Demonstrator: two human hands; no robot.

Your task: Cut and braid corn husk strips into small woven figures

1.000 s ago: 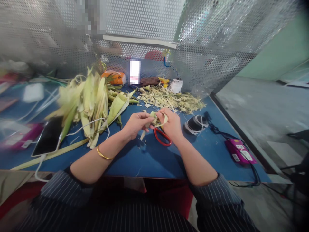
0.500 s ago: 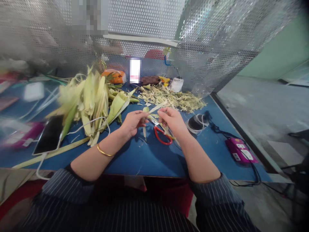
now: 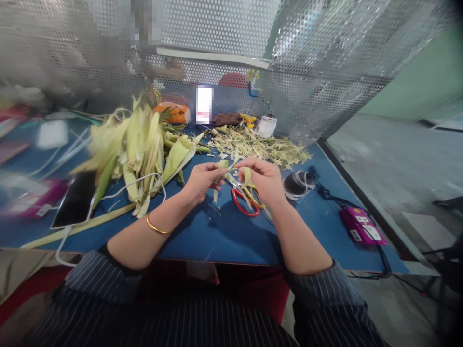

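Observation:
My left hand (image 3: 203, 180) is closed in a pinch on pale green corn husk strips (image 3: 223, 164), one end hanging below the fingers. Close beside it, my right hand (image 3: 263, 179) pinches a husk strip (image 3: 247, 175) that curls in a loop over the fingers. The strips cross between the two hands; how they join is too small to tell. Under the hands lie scissors (image 3: 245, 203) with one red handle and one yellow handle, their blades partly covered by husk and fingers.
A heap of corn husks (image 3: 139, 149) lies left, beside a phone (image 3: 74, 200) with a white cable. Husk scraps (image 3: 260, 147) spread at the back. Rightward are a wire-wound black spool (image 3: 298, 183) and a purple box (image 3: 362, 225) with black cords. A perforated metal screen (image 3: 217, 29) stands behind.
My right hand has turned, and the strip that pointed up and right between the hands now bends into a loop over its fingers. My left hand stays nearly in place.

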